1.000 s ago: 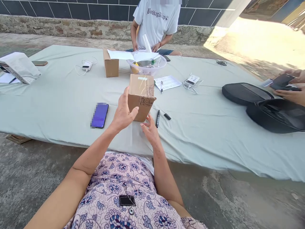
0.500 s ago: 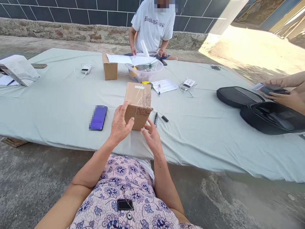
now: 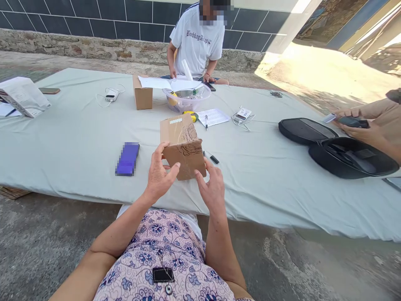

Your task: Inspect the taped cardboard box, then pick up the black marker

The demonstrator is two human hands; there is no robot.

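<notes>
Scribbled cardboard box [image 3: 183,145] held from both sides

The left hand [image 3: 158,176] has fingers on its left side, the right hand [image 3: 213,186] on its lower right. Just beyond the right fingers lies a black cap [image 3: 214,159]; left of the left fingers, a phone [image 3: 128,159].

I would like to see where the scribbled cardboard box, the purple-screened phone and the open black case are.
Scribbled cardboard box [image 3: 187,159]: head view, near side.
Purple-screened phone [image 3: 127,160]: head view, screen.
Open black case [image 3: 329,164]: head view, outer wall.

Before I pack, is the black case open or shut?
The black case is open: its lid lies folded back, the inside showing.
</notes>
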